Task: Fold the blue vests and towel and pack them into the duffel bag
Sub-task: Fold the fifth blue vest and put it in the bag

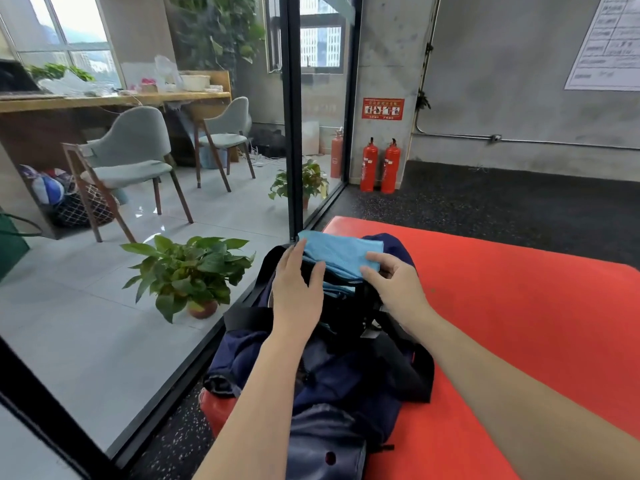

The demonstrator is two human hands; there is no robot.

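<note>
in the head view we look down at a dark navy fabric duffel bag (322, 358) lying lengthwise on a red padded mat (519, 306), and we take that bag as our landmark. its mouth at the far end is open, black straps crossing just before the opening. a light blue folded cloth (341, 254) lies across the far rim of the bag, half over the opening; we cannot tell whether it is a vest or the towel. beneath it, inside the mouth, we see another strip of light blue fabric (341, 291), so at least one piece appears to be in already.

our left hand (298, 292) rests flat on the left rim of the bag's mouth, fingers straight and spread, its fingertips touching the near left corner of the folded cloth; it grips nothing. our right hand (394, 289) is at the right of the opening, thumb and fingers pinching the near right edge of the cloth.

as we judge it, folding of this piece is done and packing is under way: the cloth must go down into the bag. no other blue items lie on the mat in view, so this may be among the last. closing the bag, if wanted, is left.

left of the bag, behind a glass partition (242, 168), stands a leafy green potted plant (190, 271).
</note>
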